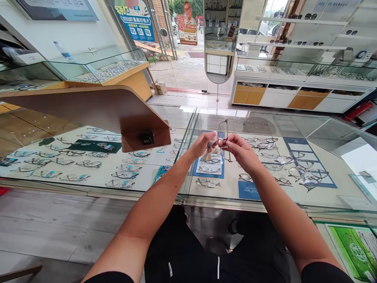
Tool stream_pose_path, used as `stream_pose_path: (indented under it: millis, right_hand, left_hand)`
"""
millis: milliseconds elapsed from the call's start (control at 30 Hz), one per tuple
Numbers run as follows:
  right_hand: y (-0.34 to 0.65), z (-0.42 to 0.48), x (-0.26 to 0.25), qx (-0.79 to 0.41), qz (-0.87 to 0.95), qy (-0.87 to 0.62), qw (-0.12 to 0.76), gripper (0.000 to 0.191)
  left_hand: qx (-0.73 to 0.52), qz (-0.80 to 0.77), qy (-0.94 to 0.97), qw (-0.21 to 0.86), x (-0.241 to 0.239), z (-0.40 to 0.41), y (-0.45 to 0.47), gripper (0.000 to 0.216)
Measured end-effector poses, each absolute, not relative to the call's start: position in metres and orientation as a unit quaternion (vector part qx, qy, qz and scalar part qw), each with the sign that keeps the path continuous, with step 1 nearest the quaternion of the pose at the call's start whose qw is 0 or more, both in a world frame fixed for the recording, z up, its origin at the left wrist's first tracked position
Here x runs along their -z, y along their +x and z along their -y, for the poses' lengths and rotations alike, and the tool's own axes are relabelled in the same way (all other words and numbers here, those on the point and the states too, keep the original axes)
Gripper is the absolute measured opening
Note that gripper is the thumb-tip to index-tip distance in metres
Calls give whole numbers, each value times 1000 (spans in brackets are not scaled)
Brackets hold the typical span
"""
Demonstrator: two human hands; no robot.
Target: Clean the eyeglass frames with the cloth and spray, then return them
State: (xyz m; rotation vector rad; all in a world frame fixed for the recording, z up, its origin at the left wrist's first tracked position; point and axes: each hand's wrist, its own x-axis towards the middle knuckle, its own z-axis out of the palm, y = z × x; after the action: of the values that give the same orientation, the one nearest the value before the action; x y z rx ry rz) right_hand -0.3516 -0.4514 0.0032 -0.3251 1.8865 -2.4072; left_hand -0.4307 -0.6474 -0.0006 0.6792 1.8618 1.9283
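Above the glass counter, my right hand [238, 148] pinches a pair of thin-rimmed eyeglasses [226, 126], turned on end so that one rim stands above the fingers and the other hangs below. Close beside it on the left, my left hand [203, 144] is closed around a small whitish object [214, 138] that looks like a little bottle; the fingers cover most of it. The two hands almost meet at the eyeglasses. Beneath them, under the glass, several eyeglass frames [207, 182] lie on a pale shelf with blue cards [249, 190].
A brown wooden panel [144, 118] slants over the left display case. More frames [88, 164] lie inside that case. Across the room stand an oval mirror [218, 51] and white shelves [303, 22] with sunglasses. A green box [349, 249] is at the lower right.
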Motion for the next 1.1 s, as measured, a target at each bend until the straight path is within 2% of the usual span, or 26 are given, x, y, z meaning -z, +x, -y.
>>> stream_pose_path:
  millis: [433,667,833,900,967,1100]
  right_hand:
    - [-350,452,-7,792,-598,-115,53,31]
    - [-357,445,-11,841,-537,-53,-38,37]
    - [-359,444,-11,844,-532,-53,-40,37]
    - [-359,444,-11,847,-527,-56,-42,35]
    - [-359,443,-10,851,-521,-56,-43,34]
    - [-360,440,-8,851,-521,-53,-40,34]
  left_hand:
    - [-686,-653,257,193,2,647,-427,53]
    - [-613,-709,303,171,-3,646,-422,56]
    - [-599,-711,320,183,1,646,-424,56]
    - [-637,-709,274,128,7,649,-433,54]
    - [-666,-718,201,33,16,654,-447,43]
    - [-645,-759,4,-89,39,667,-477,21]
